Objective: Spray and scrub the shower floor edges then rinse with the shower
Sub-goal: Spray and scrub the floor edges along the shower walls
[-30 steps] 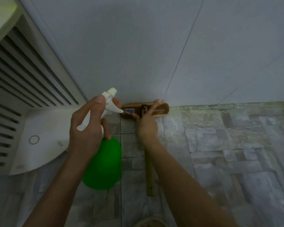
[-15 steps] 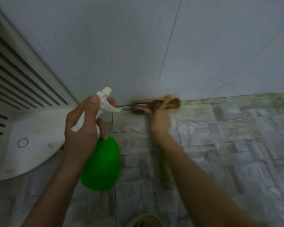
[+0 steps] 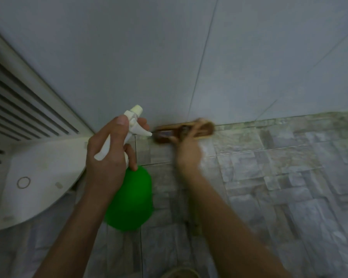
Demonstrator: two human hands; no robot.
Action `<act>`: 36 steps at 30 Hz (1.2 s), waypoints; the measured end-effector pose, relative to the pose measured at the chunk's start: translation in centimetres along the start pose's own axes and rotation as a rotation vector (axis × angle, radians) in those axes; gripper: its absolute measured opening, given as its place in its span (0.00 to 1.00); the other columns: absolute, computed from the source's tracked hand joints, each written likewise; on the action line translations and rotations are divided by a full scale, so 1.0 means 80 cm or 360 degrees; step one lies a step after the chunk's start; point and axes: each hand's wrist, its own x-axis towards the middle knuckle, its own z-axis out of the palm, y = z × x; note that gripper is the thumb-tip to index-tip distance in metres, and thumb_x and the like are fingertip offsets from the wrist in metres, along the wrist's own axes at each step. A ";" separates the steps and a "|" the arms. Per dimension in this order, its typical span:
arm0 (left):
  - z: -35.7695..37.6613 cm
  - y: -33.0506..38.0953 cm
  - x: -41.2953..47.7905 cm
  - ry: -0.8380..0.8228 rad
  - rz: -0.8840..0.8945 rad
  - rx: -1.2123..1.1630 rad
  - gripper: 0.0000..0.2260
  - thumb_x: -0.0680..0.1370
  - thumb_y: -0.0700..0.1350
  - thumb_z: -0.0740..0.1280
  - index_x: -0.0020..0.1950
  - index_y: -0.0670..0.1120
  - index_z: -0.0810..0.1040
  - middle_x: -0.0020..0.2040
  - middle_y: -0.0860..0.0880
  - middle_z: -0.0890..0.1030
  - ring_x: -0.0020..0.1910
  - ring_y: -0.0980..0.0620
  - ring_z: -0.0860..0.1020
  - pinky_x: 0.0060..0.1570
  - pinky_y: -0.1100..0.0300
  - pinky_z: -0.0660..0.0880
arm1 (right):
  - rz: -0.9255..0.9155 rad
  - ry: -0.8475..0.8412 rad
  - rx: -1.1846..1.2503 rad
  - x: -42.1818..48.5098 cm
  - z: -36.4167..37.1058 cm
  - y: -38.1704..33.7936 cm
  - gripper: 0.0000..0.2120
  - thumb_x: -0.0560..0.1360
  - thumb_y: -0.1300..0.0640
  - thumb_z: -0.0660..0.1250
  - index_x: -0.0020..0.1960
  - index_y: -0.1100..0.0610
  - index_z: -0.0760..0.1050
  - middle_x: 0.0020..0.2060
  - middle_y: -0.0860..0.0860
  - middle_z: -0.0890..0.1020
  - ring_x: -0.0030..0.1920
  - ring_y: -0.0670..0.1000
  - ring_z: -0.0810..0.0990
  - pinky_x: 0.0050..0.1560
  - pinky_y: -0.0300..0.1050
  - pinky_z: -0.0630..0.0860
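The scrub brush [image 3: 184, 130] lies with its wooden head against the far edge of the shower floor [image 3: 289, 177], right in the seam where the floor tiles meet the grey wall [image 3: 129, 57]. The right hand [image 3: 187, 151] grips it at the head. Its fingers [image 3: 198, 127] reach over the top of the wood, but motion blur hides how tightly each one curls. The brush handle [image 3: 193, 223] runs back from the head towards the near edge of the floor, mostly covered by the right forearm.

Just left of the brush head, the left hand [image 3: 107, 157] holds the spray bottle [image 3: 129, 197] above the floor. The thumb lies up along the back of the white trigger head [image 3: 135, 121], one finger curls round the front of the trigger, and the others wrap the neck above the green body. The nozzle tip points at the left end of the brush head and nearly touches it.

The far left corner of the floor is taken up by a white corner shelf [image 3: 38, 177] with a curved front, which closes off that stretch of the edge. A small ring [image 3: 23, 182] lies on it. Behind the shelf, a slatted white panel [image 3: 18, 109] runs along the left edge. A grout line on the wall comes down to the seam just above the brush.
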 end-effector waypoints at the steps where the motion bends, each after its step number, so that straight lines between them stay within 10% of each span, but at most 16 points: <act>1: -0.001 -0.002 0.000 -0.0008 -0.0017 0.0001 0.18 0.78 0.59 0.59 0.54 0.51 0.83 0.49 0.53 0.87 0.25 0.40 0.70 0.21 0.63 0.69 | -0.0051 -0.0110 0.0020 -0.011 0.024 -0.019 0.47 0.77 0.44 0.63 0.76 0.54 0.30 0.55 0.63 0.80 0.50 0.61 0.81 0.43 0.46 0.67; 5: -0.006 -0.005 -0.002 0.0012 -0.0021 0.0012 0.21 0.77 0.59 0.59 0.56 0.45 0.82 0.49 0.52 0.87 0.21 0.50 0.70 0.21 0.64 0.69 | -0.0137 -0.0134 0.0000 -0.004 0.024 -0.007 0.48 0.76 0.42 0.63 0.76 0.53 0.29 0.58 0.63 0.78 0.52 0.63 0.80 0.45 0.49 0.70; 12: -0.016 0.011 -0.004 0.0080 -0.0002 -0.0019 0.18 0.77 0.59 0.60 0.54 0.48 0.82 0.48 0.53 0.87 0.34 0.30 0.72 0.21 0.64 0.69 | 0.0207 0.0356 -0.0062 0.043 -0.077 0.067 0.47 0.76 0.43 0.63 0.76 0.59 0.33 0.60 0.68 0.76 0.55 0.67 0.77 0.53 0.57 0.72; 20: -0.008 0.003 0.000 0.0021 0.0026 -0.0065 0.15 0.77 0.58 0.60 0.51 0.55 0.85 0.48 0.52 0.87 0.29 0.35 0.72 0.21 0.64 0.69 | -0.0175 -0.0135 -0.0083 0.017 0.001 0.008 0.50 0.76 0.42 0.64 0.75 0.57 0.29 0.58 0.65 0.78 0.53 0.64 0.80 0.47 0.51 0.72; 24: -0.009 0.005 -0.008 0.0013 -0.0020 -0.0069 0.18 0.79 0.57 0.60 0.56 0.46 0.82 0.46 0.52 0.87 0.29 0.52 0.77 0.21 0.64 0.69 | -0.0079 -0.0068 -0.0149 0.062 -0.069 0.058 0.49 0.76 0.43 0.64 0.76 0.61 0.31 0.66 0.68 0.71 0.58 0.67 0.76 0.54 0.56 0.72; 33: -0.021 0.006 -0.026 -0.0062 -0.0060 0.0042 0.17 0.78 0.59 0.59 0.53 0.52 0.83 0.47 0.55 0.87 0.25 0.48 0.73 0.21 0.64 0.69 | 0.0045 -0.0855 -0.0595 -0.117 -0.080 0.087 0.49 0.77 0.45 0.64 0.74 0.58 0.27 0.67 0.68 0.68 0.61 0.63 0.76 0.60 0.52 0.71; 36: -0.021 0.004 -0.034 -0.0057 -0.0060 0.0057 0.17 0.78 0.58 0.58 0.52 0.53 0.83 0.47 0.55 0.87 0.22 0.52 0.71 0.21 0.65 0.69 | 0.0118 -0.0742 -0.0422 -0.092 -0.058 0.048 0.46 0.79 0.50 0.63 0.75 0.58 0.28 0.68 0.66 0.69 0.62 0.62 0.75 0.61 0.53 0.70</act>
